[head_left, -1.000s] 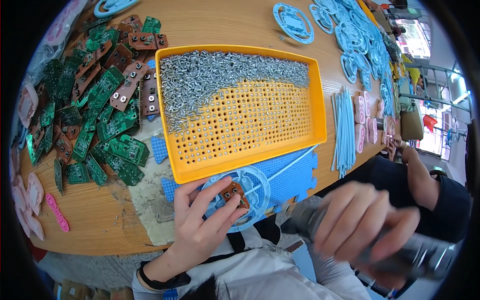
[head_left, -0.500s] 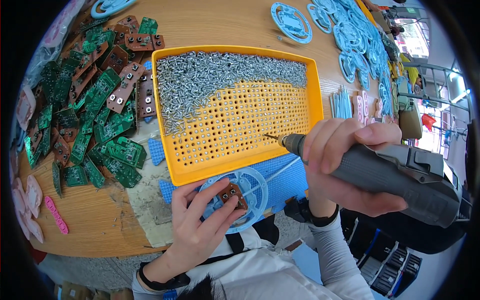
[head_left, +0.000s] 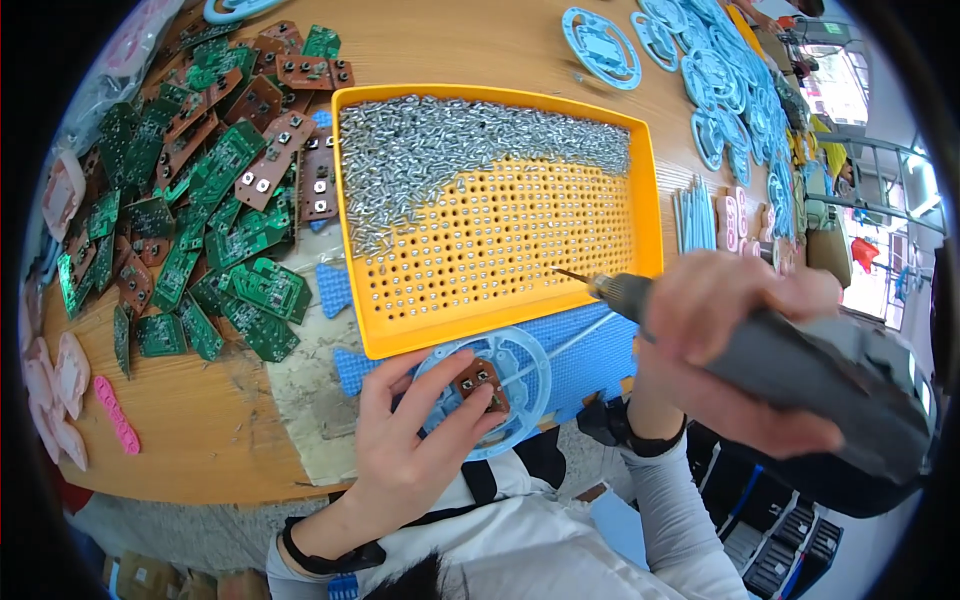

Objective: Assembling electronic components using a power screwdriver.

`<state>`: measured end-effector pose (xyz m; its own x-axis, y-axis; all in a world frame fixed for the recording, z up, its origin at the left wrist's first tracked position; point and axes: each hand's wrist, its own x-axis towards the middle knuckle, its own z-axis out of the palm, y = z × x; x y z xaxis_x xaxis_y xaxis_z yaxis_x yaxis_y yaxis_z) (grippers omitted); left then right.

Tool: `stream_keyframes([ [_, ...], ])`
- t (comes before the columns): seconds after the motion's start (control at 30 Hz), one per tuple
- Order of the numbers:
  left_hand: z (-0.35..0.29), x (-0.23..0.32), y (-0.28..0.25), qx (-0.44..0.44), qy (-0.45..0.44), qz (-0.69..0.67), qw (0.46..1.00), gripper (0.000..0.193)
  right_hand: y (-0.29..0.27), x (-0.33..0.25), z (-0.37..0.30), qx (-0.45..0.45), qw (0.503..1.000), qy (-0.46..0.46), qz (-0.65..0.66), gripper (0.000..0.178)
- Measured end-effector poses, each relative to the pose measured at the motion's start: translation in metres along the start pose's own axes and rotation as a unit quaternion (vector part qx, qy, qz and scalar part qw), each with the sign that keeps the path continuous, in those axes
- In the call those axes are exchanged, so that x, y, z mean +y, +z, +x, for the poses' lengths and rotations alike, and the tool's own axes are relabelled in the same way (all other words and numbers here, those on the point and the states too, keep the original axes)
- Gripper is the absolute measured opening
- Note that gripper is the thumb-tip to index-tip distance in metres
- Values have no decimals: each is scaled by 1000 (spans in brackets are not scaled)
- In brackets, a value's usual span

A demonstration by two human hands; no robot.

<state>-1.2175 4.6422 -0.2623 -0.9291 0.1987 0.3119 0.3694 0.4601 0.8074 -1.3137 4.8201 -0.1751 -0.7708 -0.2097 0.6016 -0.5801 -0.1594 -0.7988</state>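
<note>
My left hand (head_left: 415,430) holds a light blue round plastic frame (head_left: 537,405) near the table's front edge, fingertips pressing on a small brown circuit board (head_left: 478,380) set inside it. In my right hand (head_left: 730,330), blurred by motion, is a dark electric screwdriver (head_left: 780,370). Its thin bit points left, with the tip over the perforated part of a yellow tray (head_left: 655,215). Small silver screws (head_left: 480,125) are heaped along the tray's far and left sides, and many sit in the holes. From here I cannot tell whether the bit touches one.
Green and brown circuit boards (head_left: 220,220) are piled to the left. Pink plastic parts (head_left: 118,415) lie at the near left. Light blue frames (head_left: 725,85) are heaped at the far right, near thin blue sticks (head_left: 694,218). A blue foam mat (head_left: 590,365) lies under the tray.
The whole view has shifted, so the table's things appear farther right. The screwdriver's bit has moved slightly nearer to me over the tray. My left hand keeps its hold on the frame.
</note>
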Motion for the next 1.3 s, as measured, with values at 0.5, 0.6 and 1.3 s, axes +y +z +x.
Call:
stream_keyframes([
  [0.5,-3,-2,-3,14,7,8,1000,33,52,-14,-20,-27,990,79,116,20],
  [0.6,-4,-3,-4,13,4,7,1000,33,57,-3,-22,-19,989,47,140,21],
  [1.3,-1,0,-6,5,8,-9,1000,29,56,2,-7,-94,977,97,162,20],
])
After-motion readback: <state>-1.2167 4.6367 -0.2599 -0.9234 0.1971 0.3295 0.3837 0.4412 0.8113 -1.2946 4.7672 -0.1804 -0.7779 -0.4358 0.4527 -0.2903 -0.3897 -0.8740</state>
